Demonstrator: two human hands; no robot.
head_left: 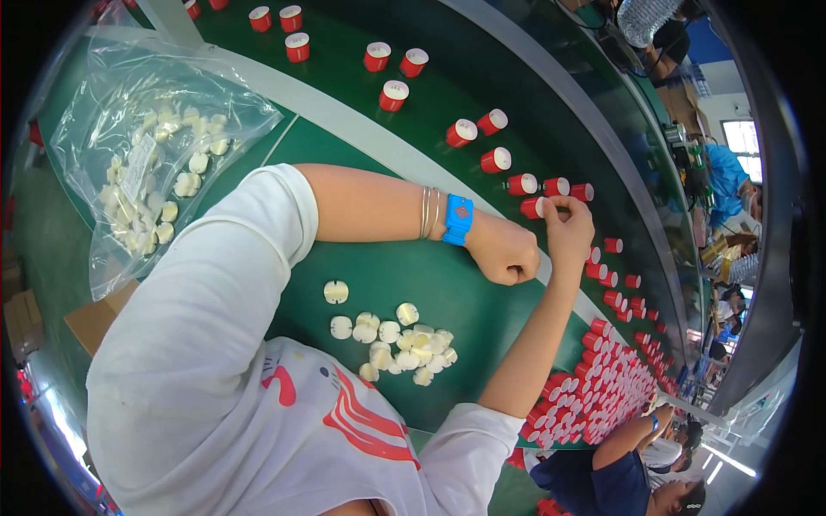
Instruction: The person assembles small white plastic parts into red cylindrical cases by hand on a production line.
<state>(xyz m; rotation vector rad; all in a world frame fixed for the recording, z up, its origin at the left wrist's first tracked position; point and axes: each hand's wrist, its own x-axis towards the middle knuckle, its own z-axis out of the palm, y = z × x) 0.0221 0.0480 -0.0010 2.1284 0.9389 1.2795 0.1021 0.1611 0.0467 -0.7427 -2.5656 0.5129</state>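
Note:
My left hand (506, 250), with a blue band at its wrist, is curled into a fist over the belt's near rail. Whatever it may hold is hidden. My right hand (569, 230) reaches over the belt, thumb and forefinger pinched at the white top of a red cup (531, 208). The fingertips touch that cup; whether a small piece is between them is too small to tell. More red cups with white tops stand close by, such as one red cup (521, 184) just beyond. Below my left forearm, a loose pile of cream-white rounded pieces (404, 344) lies on the green tabletop (447, 279).
A clear plastic bag (172, 77) of similar white pieces lies at left. Red cups in a dense cluster (594, 387) fill the right. A grey rail (379, 142) borders the green belt (335, 86). A co-worker in dark blue (594, 477) is at lower right; others are farther off.

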